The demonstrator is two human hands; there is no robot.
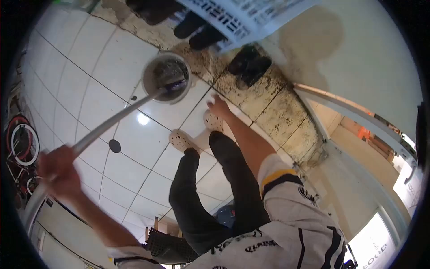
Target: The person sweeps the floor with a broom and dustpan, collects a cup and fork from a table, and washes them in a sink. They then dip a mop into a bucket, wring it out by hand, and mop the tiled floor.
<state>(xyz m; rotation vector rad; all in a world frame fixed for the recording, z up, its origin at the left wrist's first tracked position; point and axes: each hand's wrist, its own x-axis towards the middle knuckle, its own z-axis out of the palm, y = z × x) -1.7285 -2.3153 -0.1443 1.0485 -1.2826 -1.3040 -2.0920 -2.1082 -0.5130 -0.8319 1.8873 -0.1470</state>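
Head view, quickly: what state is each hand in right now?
Left hand: closed around the pole, which slants down into the bucket.
Right hand: open, fingers loosely bent, nothing visible in it.

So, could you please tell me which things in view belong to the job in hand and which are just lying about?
In use:
long pole, in the left hand
bucket, the pole's end inside

Lying about:
dark shoes by the wall
bicycle wheel

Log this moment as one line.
left hand: grip around pole; right hand: open, empty; pole: lower end inside bucket; bucket: on tiled floor
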